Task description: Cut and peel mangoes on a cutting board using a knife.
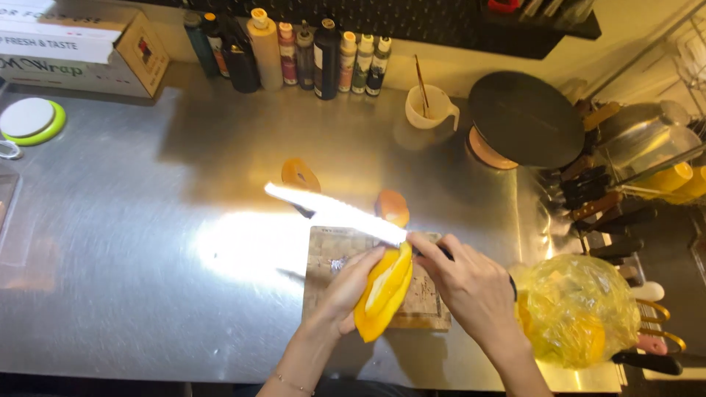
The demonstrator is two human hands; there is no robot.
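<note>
two hands meet over the small wooden cutting board (423,305) near the front edge of the steel surface (147,250). the left hand (346,290) cups the near-left side of a peeled mango (384,290), fingers curled around it and holding it on the board; the fruit's long axis runs from the board's near-left corner up toward its far edge, tilted a little to the right. the right hand (471,287) is clenched on the dark handle of a long serrated knife (334,212), whose blade reaches from the mango's far tip out to the left and away, beyond the board's far-left corner, so blade and fruit meet at the fruit's upper end. both hands are equally close to the mango, one on each flank. beyond the board lie two orange pieces of peel (300,175), well apart from the fruit. right of the board sits a clear bag of yellow scraps (581,309); farther back stand a row of bottles (294,55), a white cup (430,109) and a round black turntable (523,117).
</note>
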